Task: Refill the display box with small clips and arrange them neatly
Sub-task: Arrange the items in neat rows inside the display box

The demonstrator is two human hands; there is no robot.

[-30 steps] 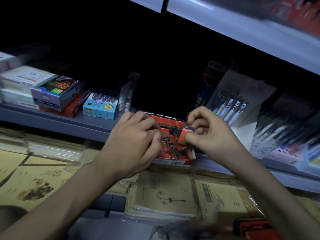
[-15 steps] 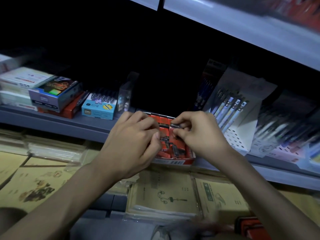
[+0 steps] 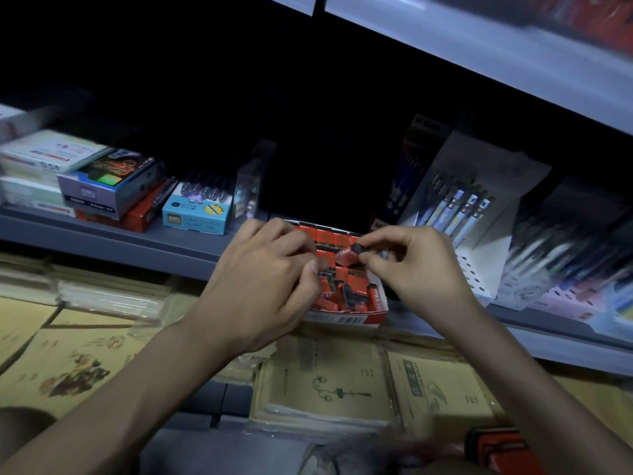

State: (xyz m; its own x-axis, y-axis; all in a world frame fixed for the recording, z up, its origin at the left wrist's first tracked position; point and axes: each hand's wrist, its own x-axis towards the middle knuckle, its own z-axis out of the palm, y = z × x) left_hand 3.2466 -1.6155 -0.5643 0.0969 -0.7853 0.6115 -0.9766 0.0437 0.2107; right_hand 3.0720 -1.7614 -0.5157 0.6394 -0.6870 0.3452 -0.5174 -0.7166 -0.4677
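Head view, centre of the frame: the box (image 3: 346, 313) sits at the front edge of a grey shelf (image 3: 144, 241), red, with a white front lip. It already holds a fair number of red-and-black clips (image 3: 342, 289); those along the back row stand in line, while the ones nearer the front lie tilted and jumbled. So I judge the refilling well under way and the tidying mostly left to do.

The right hand (image 3: 418, 269) hovers over the box's back right corner, thumb and forefinger pinched on one red clip (image 3: 347, 252) with a dark end, held above the others and not yet set down. The left hand (image 3: 263, 286) is curled over the box's left half, fingertips bent inward; it seems to pinch something small and dark, but what it holds, if anything, I cannot tell.

That hand hides the box's left side, so how full it is there is unknown. The shelf's back is black shadow. A red object (image 3: 496, 450) at the lower right is cut off and blurred; whether it is the clip supply is unclear.
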